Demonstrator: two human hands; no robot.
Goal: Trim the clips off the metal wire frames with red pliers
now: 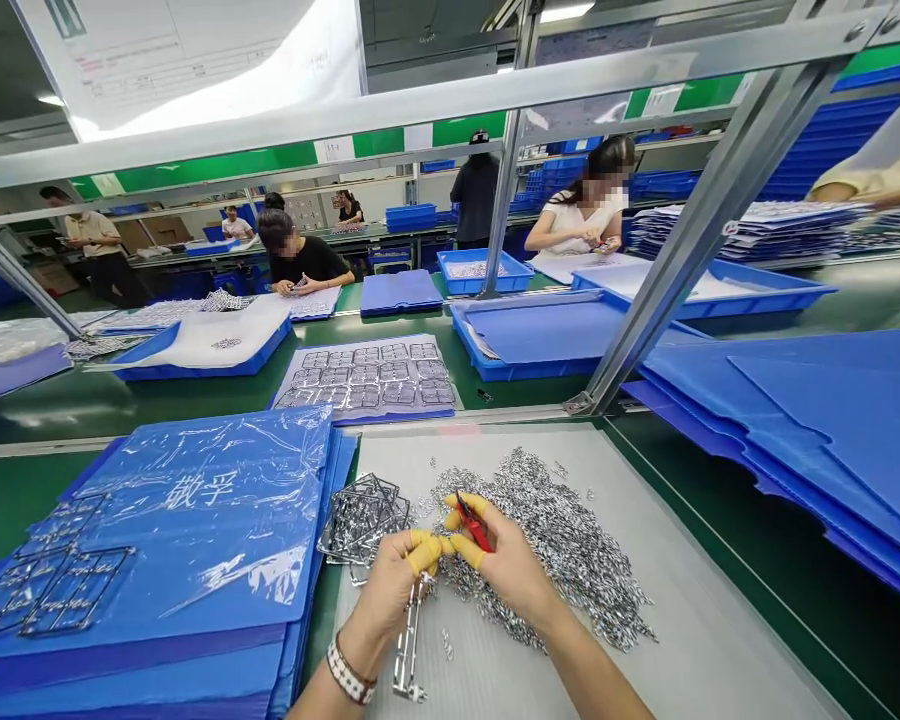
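My left hand (397,575), with yellow finger cots, pinches the top of a shiny metal frame (407,650) that hangs down over the white sheet. In my right hand (514,565), also in yellow finger cots, a pair of small red-handled pliers (474,525) lies against the palm. The right thumb tip meets the left fingertips; any small part between them is hidden. A big heap of small silvery metal pieces (570,545) spreads behind and to the right of my hands. Left of it lies a tangled stack of metal frames (367,515).
Blue plastic sheets (225,530) are stacked at left, with several metal frames (67,580) on top. More blue sheets (810,400) lie at right. Ahead are a sheet of laid-out frames (367,375), a blue tray (540,335) and a slanted metal post (690,230). Co-workers sit beyond.
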